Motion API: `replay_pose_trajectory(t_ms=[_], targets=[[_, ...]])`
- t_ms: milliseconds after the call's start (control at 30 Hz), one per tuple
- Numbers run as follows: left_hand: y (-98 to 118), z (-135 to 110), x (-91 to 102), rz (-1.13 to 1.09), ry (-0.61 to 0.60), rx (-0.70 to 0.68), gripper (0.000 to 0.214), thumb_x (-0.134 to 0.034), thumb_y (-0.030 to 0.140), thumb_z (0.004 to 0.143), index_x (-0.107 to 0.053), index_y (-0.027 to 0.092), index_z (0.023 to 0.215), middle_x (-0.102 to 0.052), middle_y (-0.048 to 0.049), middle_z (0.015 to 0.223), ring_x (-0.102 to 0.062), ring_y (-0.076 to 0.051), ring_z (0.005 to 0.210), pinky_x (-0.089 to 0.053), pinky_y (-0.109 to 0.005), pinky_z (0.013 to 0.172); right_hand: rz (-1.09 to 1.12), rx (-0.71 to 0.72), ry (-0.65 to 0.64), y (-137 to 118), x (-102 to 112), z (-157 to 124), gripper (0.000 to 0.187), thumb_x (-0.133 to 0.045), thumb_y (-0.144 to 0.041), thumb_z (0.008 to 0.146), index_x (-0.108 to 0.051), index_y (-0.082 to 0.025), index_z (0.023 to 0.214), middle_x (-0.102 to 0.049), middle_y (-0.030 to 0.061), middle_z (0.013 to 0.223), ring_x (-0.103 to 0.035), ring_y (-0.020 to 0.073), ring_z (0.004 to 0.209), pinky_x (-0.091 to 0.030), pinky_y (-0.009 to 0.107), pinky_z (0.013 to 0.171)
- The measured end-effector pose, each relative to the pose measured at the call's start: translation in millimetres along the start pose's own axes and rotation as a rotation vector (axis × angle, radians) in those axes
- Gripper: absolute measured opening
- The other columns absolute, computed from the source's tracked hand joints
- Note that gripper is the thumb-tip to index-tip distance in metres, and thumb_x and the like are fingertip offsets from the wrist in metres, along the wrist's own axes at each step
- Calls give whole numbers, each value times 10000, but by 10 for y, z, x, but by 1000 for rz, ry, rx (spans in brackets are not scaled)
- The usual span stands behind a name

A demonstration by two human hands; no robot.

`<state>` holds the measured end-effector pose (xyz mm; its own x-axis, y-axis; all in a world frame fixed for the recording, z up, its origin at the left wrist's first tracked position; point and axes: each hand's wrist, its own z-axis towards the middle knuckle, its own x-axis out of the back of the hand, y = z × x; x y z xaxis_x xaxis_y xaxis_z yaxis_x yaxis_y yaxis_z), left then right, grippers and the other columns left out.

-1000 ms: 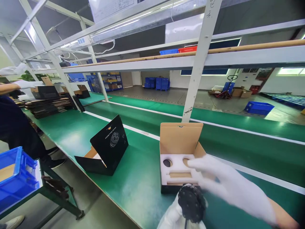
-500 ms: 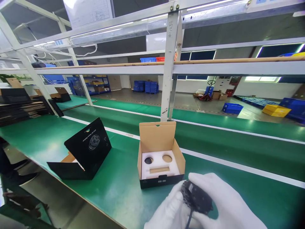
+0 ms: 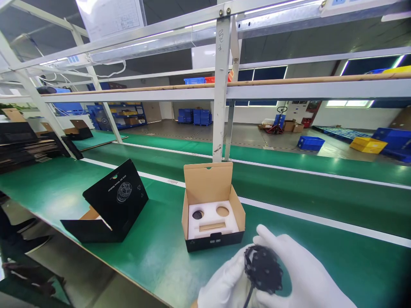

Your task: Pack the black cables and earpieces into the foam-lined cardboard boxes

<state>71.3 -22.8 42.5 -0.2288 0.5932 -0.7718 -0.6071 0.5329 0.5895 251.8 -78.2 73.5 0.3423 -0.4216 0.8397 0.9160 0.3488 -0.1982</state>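
"What do you have in your hands at this moment?"

"I have the black part (image 3: pixel 263 268), low in the head view, over the green table (image 3: pixel 160 267). My left hand (image 3: pixel 222 280), in a white glove, grips it from the left side. The fingers are closed on it, although some of them are hidden behind."

"And the right hand (image 3: pixel 297 267)?"

"It wears a white glove also. It is curved around the far and right side, with the thumb at the near edge. Some green shows between the palm and the part. Whether its fingertips press on the part, I cannot tell."

"Is there a cord (image 3: pixel 248 296)?"

"Yes, a dark one goes down from the near side of the part."

"What is near?"

"Just beyond my hands, the first box (image 3: pixel 226 241) stands with raised lid. Inside it I see white foam (image 3: pixel 210 212), with two round holes and one slot. The left hole has a dark piece (image 3: pixel 197 215) in it. The second box (image 3: pixel 123 218), black, stands apart on the left, its printed lid tilted."
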Motion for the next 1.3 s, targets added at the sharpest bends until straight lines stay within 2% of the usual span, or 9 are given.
replay_pose_trajectory(t_ms=[133,300,433,567,633,833,933,1067,1300], targets=[[-20,-14,32,28,-27,51,394,-494,374,1011,-600,237,1365,-647,-111,1314,-579,-235,1257,-326,-399,1196,-4,27,6,18,11,-20,1027,-758,-267,662,-250,-263,1554,-669,30,1258,-678,242,1065,-631,300,840],[2,6,34,42,-77,-5,429,-589,436,960,-615,261,1351,-632,-99,1335,-570,-249,1264,-324,-397,1193,11,63,66,9,37,-6,965,-767,-437,777,-251,-218,1562,-677,48,1257,-684,236,1069,-626,284,853],[4,21,25,101,-67,-3,490,-613,481,936,-607,228,1355,-628,-121,1314,-570,-269,1248,-305,-399,1193,31,54,89,20,-1,-52,930,-737,-399,783,-265,-212,1562,-660,66,1294,-671,259,1117,-625,303,893],[-8,37,70,162,-32,-32,567,-646,563,899,-557,212,1335,-601,-142,1287,-605,-280,1166,-478,-358,934,48,-27,42,115,-70,-151,1061,-755,-250,632,-259,-253,1570,-630,54,1350,-659,284,1156,-642,307,880],[5,45,83,224,21,-26,616,-731,588,830,-546,207,1277,-611,-134,1227,-616,-262,1110,-474,-301,806,55,-25,14,185,-115,-200,1082,-778,-234,622,-258,-276,1570,-623,45,1363,-647,288,1179,-642,304,886],[58,20,-12,377,256,39,834,-945,562,571,-504,178,1167,-678,-84,1011,-641,-186,867,-469,-291,766,10,72,1,290,-348,-305,807,-694,-360,833,-328,-291,1549,-533,46,1465,-590,279,1262,-604,364,978],[69,-14,-41,472,345,67,830,-934,535,604,-460,201,1197,-677,-61,974,-632,-167,821,-476,-312,782,73,51,39,232,-426,-288,725,-610,-318,880,-326,-267,1545,-541,55,1456,-594,247,1259,-594,327,983],[93,-43,-9,339,237,-7,759,-887,574,670,-453,193,1163,-654,-77,1026,-622,-162,876,-464,-309,819,116,45,141,138,-418,-215,712,-598,-388,922,-299,-208,1543,-616,78,1374,-632,225,1209,-575,271,992],[37,-65,93,302,204,1,653,-805,635,742,-480,178,1077,-613,-69,1076,-612,-146,926,-435,-265,796,120,-23,11,102,-317,-159,888,-774,-282,753,-316,-268,1514,-627,37,1367,-660,233,1163,-577,262,998]])
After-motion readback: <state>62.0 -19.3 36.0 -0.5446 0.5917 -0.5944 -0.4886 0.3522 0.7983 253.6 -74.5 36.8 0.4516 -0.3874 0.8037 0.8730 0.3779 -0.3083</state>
